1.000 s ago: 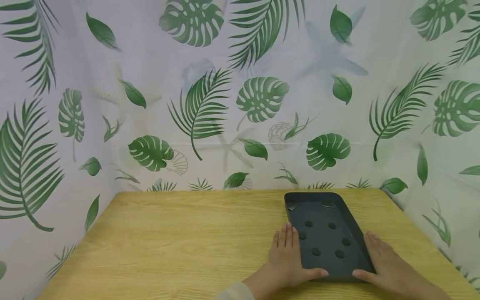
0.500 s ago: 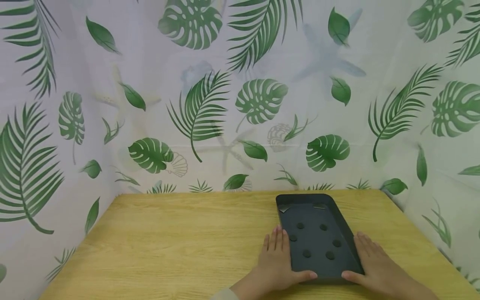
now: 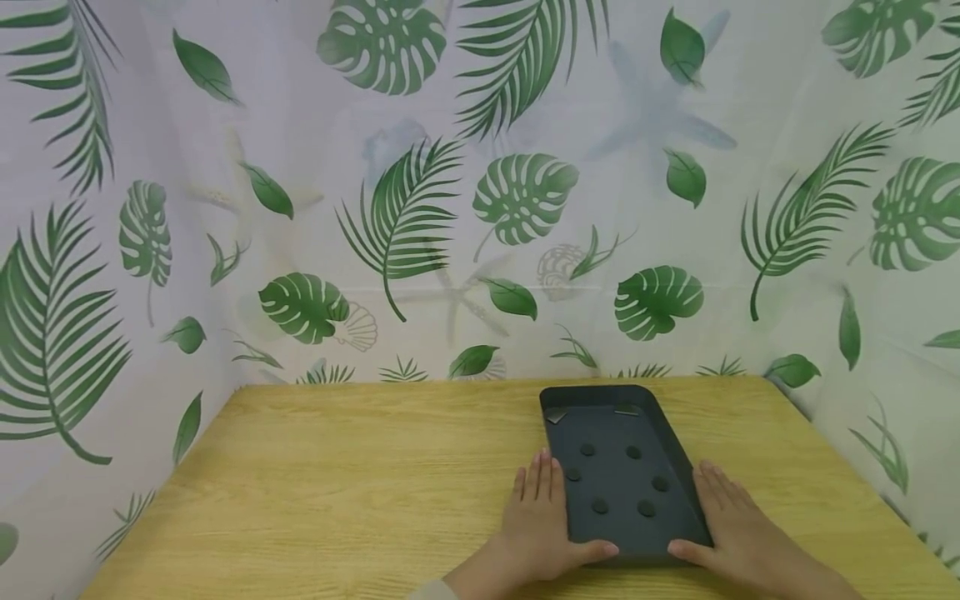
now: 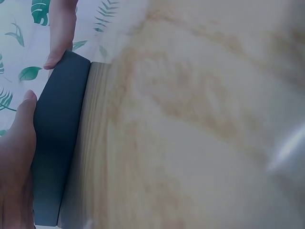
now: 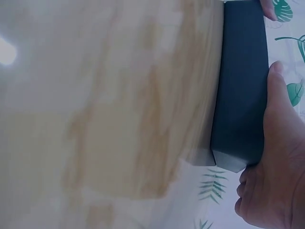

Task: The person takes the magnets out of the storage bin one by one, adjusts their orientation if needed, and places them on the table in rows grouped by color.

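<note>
A dark grey rectangular tray (image 3: 618, 533) lies on the table, with its long sides running away from me. My left hand (image 3: 534, 529) lies along its left side, fingers straight, thumb reaching over the near edge. On the opposite side, my right hand (image 3: 742, 529) rests flat against the wall in the same manner. Several small dark discs (image 3: 633, 452) are spread over the tray's floor. At its far end are two small flat shiny pieces (image 3: 627, 410). Both wrist views show the tray's near outer wall (image 4: 59, 138) with a thumb at each end.
The wood-grain table (image 3: 337, 483) stretches to the left of the tray, with a narrower strip on the right. A white leaf-printed cloth (image 3: 435, 333) hangs behind the table and along both sides.
The tray has slid leftward across the table, both hands moving along with it. The discs inside keep their layout, and the hands stay on the tray's sides.
</note>
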The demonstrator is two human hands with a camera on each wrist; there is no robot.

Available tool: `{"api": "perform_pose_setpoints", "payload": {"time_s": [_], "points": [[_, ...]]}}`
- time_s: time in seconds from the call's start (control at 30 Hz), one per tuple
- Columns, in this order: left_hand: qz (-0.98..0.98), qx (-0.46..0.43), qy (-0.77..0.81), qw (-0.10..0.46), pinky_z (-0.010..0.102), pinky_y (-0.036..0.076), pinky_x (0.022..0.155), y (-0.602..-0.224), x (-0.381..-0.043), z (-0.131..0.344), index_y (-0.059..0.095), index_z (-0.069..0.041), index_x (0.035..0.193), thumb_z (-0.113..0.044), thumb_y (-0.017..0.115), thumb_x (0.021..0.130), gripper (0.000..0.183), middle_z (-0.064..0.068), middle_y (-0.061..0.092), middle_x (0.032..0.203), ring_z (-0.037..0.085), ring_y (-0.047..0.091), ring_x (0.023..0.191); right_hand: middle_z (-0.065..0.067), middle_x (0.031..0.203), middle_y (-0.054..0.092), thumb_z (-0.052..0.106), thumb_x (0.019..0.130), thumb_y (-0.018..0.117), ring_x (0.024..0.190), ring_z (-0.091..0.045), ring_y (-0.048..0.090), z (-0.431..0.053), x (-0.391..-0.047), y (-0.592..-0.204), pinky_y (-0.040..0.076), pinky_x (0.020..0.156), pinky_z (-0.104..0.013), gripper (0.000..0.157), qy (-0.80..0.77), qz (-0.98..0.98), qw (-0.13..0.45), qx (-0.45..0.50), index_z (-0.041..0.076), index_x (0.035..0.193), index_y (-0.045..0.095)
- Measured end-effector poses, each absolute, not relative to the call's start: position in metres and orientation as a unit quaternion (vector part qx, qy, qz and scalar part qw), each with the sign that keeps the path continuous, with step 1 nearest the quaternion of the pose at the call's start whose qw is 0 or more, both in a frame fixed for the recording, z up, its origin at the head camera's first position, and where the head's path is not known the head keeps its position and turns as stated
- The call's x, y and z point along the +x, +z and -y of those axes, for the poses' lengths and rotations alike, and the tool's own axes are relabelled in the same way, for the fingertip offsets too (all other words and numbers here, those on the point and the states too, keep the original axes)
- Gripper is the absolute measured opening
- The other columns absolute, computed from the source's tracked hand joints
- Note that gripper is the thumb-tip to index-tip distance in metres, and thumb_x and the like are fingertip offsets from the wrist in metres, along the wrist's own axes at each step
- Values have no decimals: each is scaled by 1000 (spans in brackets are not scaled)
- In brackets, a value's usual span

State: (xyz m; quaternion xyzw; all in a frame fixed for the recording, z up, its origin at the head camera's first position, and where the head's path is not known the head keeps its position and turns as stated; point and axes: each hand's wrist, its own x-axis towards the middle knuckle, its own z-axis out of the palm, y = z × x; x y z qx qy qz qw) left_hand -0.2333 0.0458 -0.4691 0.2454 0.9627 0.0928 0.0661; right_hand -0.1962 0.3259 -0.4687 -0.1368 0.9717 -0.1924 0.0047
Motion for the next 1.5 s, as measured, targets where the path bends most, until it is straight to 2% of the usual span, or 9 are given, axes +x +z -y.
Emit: {"api": "perform_pose_setpoints", "payload": {"time_s": [0.1, 0.33, 0.43, 0.57, 0.87, 1.03, 1.13, 1.23, 1.5], "points": [[-962, 245, 99, 68, 45, 8, 116, -470, -234, -42, 11, -5, 152, -90, 29, 71, 119, 14, -2, 158, 27, -2, 146, -41, 146, 14, 51, 85, 62, 134, -56, 14, -323, -197, -469, -28, 95, -15, 101, -192, -971, 6, -141, -20, 140, 18], [-959, 248, 123, 64, 46, 8, 116, -473, -232, -30, 11, -3, 151, -88, 33, 73, 118, 15, -2, 157, 28, -3, 145, -40, 147, 14, 52, 85, 62, 134, -56, 15, -312, -198, -470, -26, 91, -9, 101, -198, -969, 2, -147, -20, 140, 18], [-959, 247, 125, 61, 46, 9, 116, -474, -231, -24, 12, -2, 151, -88, 33, 73, 118, 16, 0, 157, 28, -1, 145, -39, 147, 14, 52, 84, 63, 134, -55, 14, -305, -198, -469, -23, 109, -33, 102, -210, -967, 10, -145, -19, 141, 18], [-958, 248, 130, 63, 47, 9, 116, -475, -230, -17, 10, -2, 151, -88, 33, 73, 119, 16, 0, 157, 29, -1, 145, -38, 148, 11, 51, 84, 63, 135, -55, 12, -299, -198, -467, 9, 106, -64, 102, -230, -963, 22, -143, -18, 142, 17], [-954, 252, 149, 65, 49, 10, 115, -475, -229, -3, 9, 0, 151, -87, 34, 74, 119, 18, -1, 157, 30, -2, 145, -37, 150, 4, 51, 85, 63, 138, -53, 4, -288, -197, -468, -7, 111, -57, 104, -264, -954, 40, -137, -17, 143, 12], [-951, 249, 165, 76, 49, 9, 115, -475, -227, 5, 6, 1, 151, -86, 36, 75, 119, 18, -3, 157, 30, -5, 145, -36, 150, 1, 51, 85, 62, 139, -51, 1, -280, -197, -469, -26, 106, -31, 104, -274, -951, 44, -136, -18, 143, 10], [-952, 245, 167, 79, 50, 8, 115, -476, -227, 9, 6, 0, 151, -86, 36, 74, 119, 17, -4, 157, 29, -5, 145, -38, 150, 2, 50, 85, 63, 138, -52, 2, -276, -196, -470, -20, 110, -46, 103, -270, -951, 35, -144, -19, 142, 12], [-953, 242, 163, 77, 51, 8, 115, -477, -226, 13, 6, -1, 151, -87, 35, 74, 119, 16, -4, 157, 29, -5, 145, -38, 149, 4, 50, 84, 64, 138, -53, 4, -272, -196, -470, -1, 108, -63, 103, -264, -953, 30, -147, -20, 141, 13], [-954, 245, 160, 71, 53, 9, 114, -476, -225, 24, 7, -1, 151, -85, 36, 75, 118, 18, -3, 157, 29, -3, 145, -37, 149, 7, 50, 85, 63, 137, -53, 7, -262, -197, -467, 9, 105, -67, 102, -247, -957, 44, -149, -19, 142, 15]]}}
